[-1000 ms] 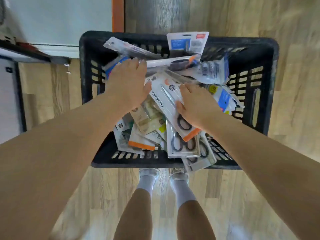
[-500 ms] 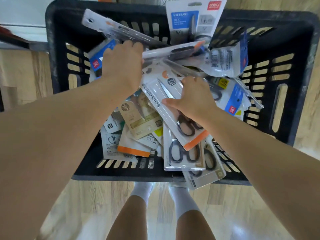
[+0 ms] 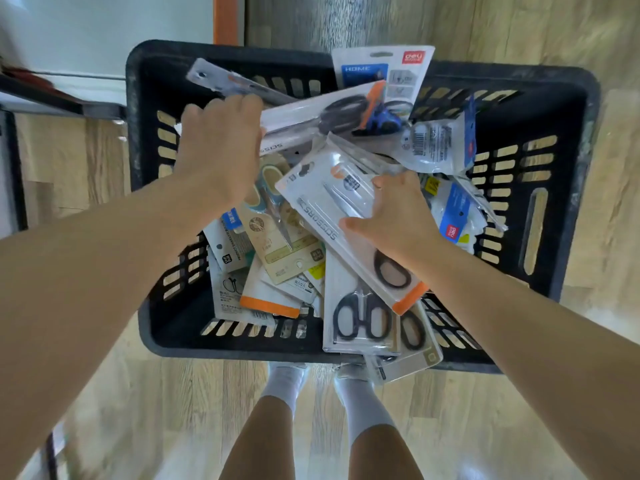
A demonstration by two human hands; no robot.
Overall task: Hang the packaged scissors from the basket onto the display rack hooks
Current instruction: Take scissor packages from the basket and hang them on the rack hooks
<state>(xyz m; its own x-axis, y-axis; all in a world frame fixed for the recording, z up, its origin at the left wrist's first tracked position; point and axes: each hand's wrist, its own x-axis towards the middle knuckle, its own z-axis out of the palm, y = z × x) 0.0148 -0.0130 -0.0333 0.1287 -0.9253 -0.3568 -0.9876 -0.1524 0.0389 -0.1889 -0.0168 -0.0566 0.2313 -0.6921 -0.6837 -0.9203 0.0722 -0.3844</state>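
basket (image 3: pixel 568 109): black plastic, slotted walls
long scissors pack (image 3: pixel 349 237): white card, orange end strip, black handles, grey "SCISSORS" lettering
upright pack (image 3: pixel 381 69): white with a blue "HOME" panel and red logo corner
tan pack (image 3: pixel 277 244): beige/kraft card, teal bits up top
lower-left pack (image 3: pixel 266 299): white with an orange band
floor (image 3: pixel 519 22): light wood-grain planks
socks (image 3: pixel 287 379): white
post (image 3: pixel 227 19): orange
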